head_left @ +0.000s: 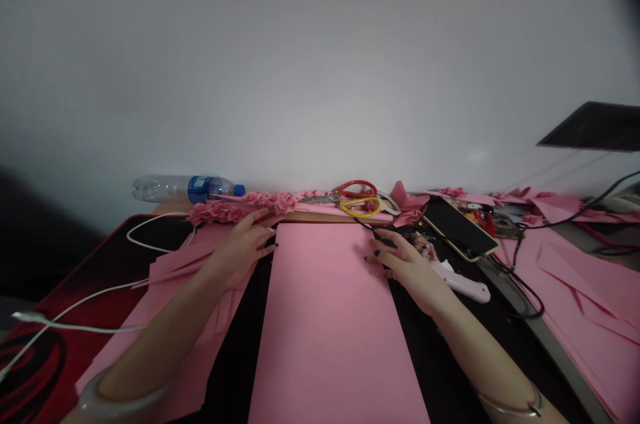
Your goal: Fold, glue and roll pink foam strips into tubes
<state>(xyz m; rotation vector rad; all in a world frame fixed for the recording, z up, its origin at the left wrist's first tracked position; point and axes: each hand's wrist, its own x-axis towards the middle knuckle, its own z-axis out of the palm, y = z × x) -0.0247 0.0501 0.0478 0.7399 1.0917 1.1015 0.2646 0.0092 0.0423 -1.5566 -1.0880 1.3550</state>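
Note:
A flat sheet of pink paper (335, 324) lies lengthwise in front of me on a black mat. My left hand (250, 241) is at its far left corner, fingers apart, with the fingertips beside the edge. On the right, my right hand (397, 261) rests at the far right edge, its fingers spread and fingertips touching the sheet. Neither hand grips anything. Under my left forearm is a pile of pink paper pieces (180, 291). Beyond the sheet lie red-and-yellow-handled scissors (360, 201) and several pink paper flowers (270, 201).
A clear plastic bottle (200, 189) lies along the wall at the back left. White cables (95, 329) cross the left side. To the right are a phone (460, 227), a white-handled tool (465, 284), black cables (537, 304) and more pink sheets (585, 304).

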